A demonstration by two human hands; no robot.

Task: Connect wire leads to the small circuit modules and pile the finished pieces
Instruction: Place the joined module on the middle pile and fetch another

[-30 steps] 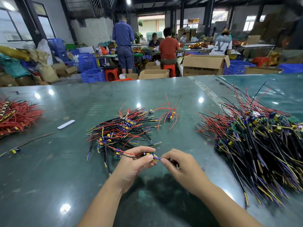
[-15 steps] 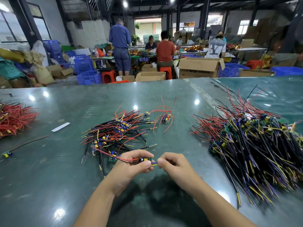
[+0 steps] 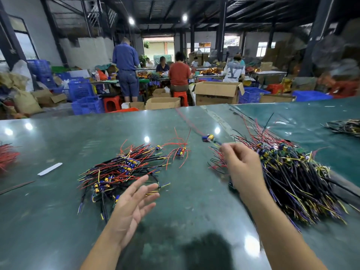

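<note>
My right hand (image 3: 242, 169) is raised beside the big pile of wired modules (image 3: 292, 172) on the right and pinches the leads of one small module (image 3: 208, 137), which hangs in the air with its red wire trailing up and left. My left hand (image 3: 134, 207) is open, fingers spread, palm up, and holds nothing; it hovers just in front of the smaller pile of wired modules (image 3: 120, 172) at the table's middle. A lone module with red leads (image 3: 180, 152) lies behind that pile.
The green table (image 3: 185, 211) carries a bundle of red wires (image 3: 6, 155) at the far left, a white strip (image 3: 50, 169), and another wire heap (image 3: 344, 126) at the far right. Beyond the table's far edge are cardboard boxes (image 3: 217, 93), blue crates and several seated and standing people.
The hands have parted. My left hand let go and opened. My right hand swung up and to the right toward the big pile, carrying the module by its leads.
</note>
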